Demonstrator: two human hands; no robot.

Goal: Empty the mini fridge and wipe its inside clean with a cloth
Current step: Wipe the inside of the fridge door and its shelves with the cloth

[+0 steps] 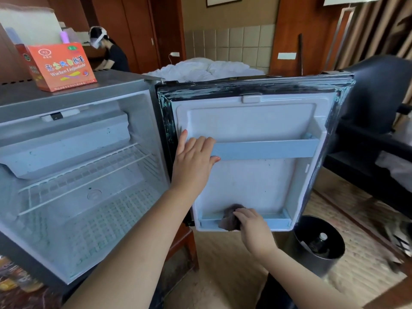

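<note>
Right hand (pixel 252 228) is closed on a dark cloth (pixel 230 217), pressing it into the bottom door shelf (pixel 276 220). Left hand (pixel 194 159) is open, fingers curled over the left end of the upper door rail (pixel 265 149), steadying the open door (pixel 256 152). Fridge (pixel 73 175) looks emptied: wire racks (pixel 87 172) bare, door shelves bare. Looks like late stage, wiping the door. Can't tell if the cabinet interior is wiped yet; specks show on its back wall. Orange box (pixel 60 65) sits on top.

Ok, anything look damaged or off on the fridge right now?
Yes: the black door seal along the door's top and hinge side looks worn and flaky, with pale patches showing. The fridge interior is empty. The right hand presses the cloth into the bottom door shelf.
</note>
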